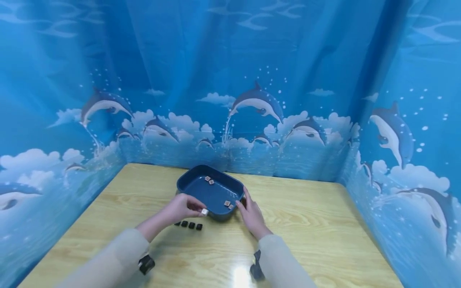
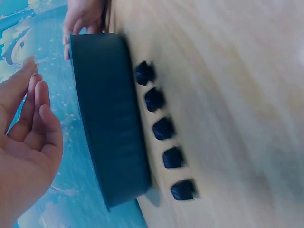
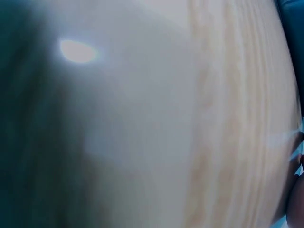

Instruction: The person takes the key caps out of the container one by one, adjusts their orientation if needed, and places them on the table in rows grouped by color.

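Around you hangs a blue curtain (image 1: 201,48) printed with leaping dolphins, clouds and water, spanning from 9 o'clock through 12 to 3. The wood-grain table (image 1: 317,228) runs from your side up to it, with a bright glare spot on its near part. Toward 12 o'clock from you, slightly left of centre on that table, sits a deep dark-blue basin (image 1: 220,217) with rounded corners; take its middle as the clock's centre for what follows. Your pale sleeves (image 1: 124,252) come in from the near side. Your right hand (image 1: 251,213) is at 4 o'clock, clamped on the basin's rim, thumb at the edge and fingers along the outer side. Your left hand (image 1: 188,205) is at 7 o'clock, thumb and forefinger together on a small white cube, the other fingers loosely bent. Outside the near wall, also at 7 o'clock, dark cubes (image 1: 191,226) stand in a spaced row on the table; your left wrist view shows five. Inside the basin, two brownish cubes (image 1: 207,179) lie close together near 12 o'clock, and two similar cubes (image 1: 227,203) lie side by side near 4. The white cube (image 1: 204,212) is at 6 o'clock, held at your fingertips near the close rim; its markings are too small to read.
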Available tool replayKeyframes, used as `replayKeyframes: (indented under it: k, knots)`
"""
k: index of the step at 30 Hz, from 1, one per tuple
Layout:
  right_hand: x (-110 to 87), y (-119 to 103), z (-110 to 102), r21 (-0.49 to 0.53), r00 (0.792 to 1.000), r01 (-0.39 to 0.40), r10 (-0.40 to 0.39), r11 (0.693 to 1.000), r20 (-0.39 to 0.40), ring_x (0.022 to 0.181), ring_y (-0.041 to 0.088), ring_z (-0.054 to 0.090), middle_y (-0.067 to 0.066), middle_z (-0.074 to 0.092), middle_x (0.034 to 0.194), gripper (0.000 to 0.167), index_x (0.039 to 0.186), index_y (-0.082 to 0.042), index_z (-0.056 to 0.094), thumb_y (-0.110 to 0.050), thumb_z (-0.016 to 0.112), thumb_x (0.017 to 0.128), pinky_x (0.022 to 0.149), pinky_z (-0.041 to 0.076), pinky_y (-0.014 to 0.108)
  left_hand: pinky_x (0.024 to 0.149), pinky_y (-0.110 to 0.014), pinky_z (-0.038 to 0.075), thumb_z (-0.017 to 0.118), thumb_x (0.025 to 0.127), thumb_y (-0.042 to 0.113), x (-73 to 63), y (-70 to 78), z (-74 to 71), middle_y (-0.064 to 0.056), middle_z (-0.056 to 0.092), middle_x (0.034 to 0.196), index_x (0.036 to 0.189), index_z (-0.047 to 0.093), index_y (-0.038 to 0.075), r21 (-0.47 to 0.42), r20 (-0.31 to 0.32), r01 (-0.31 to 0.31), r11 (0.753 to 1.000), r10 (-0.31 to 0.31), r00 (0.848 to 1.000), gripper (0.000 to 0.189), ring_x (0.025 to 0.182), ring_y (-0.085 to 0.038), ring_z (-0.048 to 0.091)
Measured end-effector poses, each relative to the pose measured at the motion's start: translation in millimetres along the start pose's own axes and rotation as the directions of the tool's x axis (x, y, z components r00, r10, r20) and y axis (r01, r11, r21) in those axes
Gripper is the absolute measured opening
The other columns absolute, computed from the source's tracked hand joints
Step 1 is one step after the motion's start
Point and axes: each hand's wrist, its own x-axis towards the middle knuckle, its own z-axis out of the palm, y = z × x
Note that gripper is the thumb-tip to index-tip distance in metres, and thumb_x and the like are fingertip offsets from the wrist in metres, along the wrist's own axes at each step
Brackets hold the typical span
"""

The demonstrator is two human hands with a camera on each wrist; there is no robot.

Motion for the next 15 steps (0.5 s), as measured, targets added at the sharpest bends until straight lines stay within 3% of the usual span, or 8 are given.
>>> replayKeyframes:
  k: [8,15]
  knots:
    - [1.3,2.5,-0.1,0.005,1.0,-0.003,0.003,1.0,0.012,0.138,0.045,0.028,0.014,0.033,0.154,0.065,0.157,-0.029,0.013,-0.045,0.045,0.102,0.108,0.021,0.065,0.063,-0.022,0.053,0.079,0.08,0.008,-12.2,-16.7,5.2,0.004,0.071,0.081,0.093,0.076,0.007,0.14,0.021,-0.109,0.984,0.107,0.994,0.014,0.071,-0.007,0.063]
    - [1.3,1.8,0.4,0.004,1.0,-0.001,0.001,1.0,0.018,0.138,0.045,0.028,0.012,0.032,0.154,0.065,0.157,-0.031,0.013,-0.045,0.045,0.102,0.108,0.02,0.066,0.065,-0.02,0.054,0.08,0.077,0.004,-17.7,-30.7,15.3,0.0,0.073,0.083,0.091,0.076,0.007,0.218,0.052,-0.179,0.959,0.172,0.984,0.015,0.073,-0.006,0.066]
